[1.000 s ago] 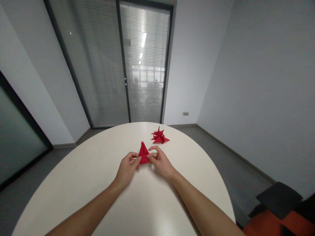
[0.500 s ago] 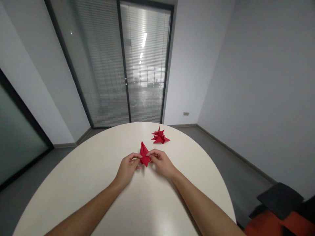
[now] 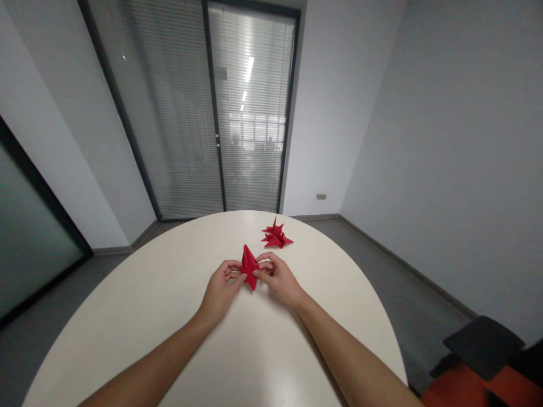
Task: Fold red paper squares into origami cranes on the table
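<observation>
Between my two hands is a piece of folded red paper, an origami shape with a long point facing away from me and a shorter one facing me. My left hand pinches its left edge, thumb on top near the lower part. On the other edge, my right hand grips it, with the thumb pressed on the face and the fingers at the side and behind. Just beyond, to the right, a small cluster of folded red paper cranes lies on the table.
The round cream table fills the space in front of me. Behind it are a glass partition with blinds and pale walls. A black and orange chair stands on the floor at the lower right.
The thumbs have moved lower on the folded paper and the fingers of my right hand have shifted up along its edge. The paper's near flaps look more spread, showing a horizontal crease. The cranes stay put.
</observation>
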The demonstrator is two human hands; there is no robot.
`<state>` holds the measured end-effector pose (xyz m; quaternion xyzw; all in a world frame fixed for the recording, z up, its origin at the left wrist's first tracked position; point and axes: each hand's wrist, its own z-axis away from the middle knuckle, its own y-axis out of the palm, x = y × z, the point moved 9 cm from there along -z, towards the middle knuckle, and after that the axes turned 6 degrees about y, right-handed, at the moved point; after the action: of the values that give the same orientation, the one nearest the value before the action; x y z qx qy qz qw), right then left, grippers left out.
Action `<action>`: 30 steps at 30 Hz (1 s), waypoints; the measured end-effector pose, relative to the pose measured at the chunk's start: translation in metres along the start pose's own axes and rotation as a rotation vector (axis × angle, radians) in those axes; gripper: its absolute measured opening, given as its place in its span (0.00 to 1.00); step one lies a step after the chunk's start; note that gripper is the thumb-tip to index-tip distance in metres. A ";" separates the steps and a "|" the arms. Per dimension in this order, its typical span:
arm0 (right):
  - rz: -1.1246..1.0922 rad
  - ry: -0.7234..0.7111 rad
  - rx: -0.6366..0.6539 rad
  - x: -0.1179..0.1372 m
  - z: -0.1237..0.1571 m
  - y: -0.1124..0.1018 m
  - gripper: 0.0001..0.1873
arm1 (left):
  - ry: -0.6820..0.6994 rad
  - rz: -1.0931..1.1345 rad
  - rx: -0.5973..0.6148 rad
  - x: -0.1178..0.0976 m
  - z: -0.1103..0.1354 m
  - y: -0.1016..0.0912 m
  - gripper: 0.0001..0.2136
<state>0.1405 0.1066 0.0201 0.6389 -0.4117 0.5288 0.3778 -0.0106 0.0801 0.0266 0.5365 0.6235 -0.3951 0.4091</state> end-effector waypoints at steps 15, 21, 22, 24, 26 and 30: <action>0.298 -0.066 -0.093 0.018 0.001 -0.006 0.14 | 0.067 -0.083 0.040 -0.008 0.001 0.000 0.15; 0.347 -0.085 -0.107 0.022 0.002 -0.006 0.10 | 0.110 -0.108 0.017 -0.014 0.000 -0.002 0.10; 0.353 -0.092 -0.109 0.023 0.002 -0.006 0.09 | 0.108 -0.110 0.018 -0.014 0.000 -0.002 0.11; 0.374 -0.121 -0.119 0.026 0.003 -0.006 0.08 | 0.085 -0.116 0.029 -0.011 0.000 -0.002 0.11; 0.407 -0.171 -0.130 0.031 0.004 -0.006 0.06 | 0.050 -0.119 0.042 -0.007 0.000 -0.001 0.12; 0.443 -0.189 -0.131 0.032 0.006 -0.006 0.05 | 0.027 -0.111 0.051 -0.005 0.000 0.000 0.11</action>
<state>0.1511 0.0991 0.0504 0.5541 -0.6084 0.5087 0.2531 -0.0105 0.0783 0.0309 0.5165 0.6477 -0.4255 0.3643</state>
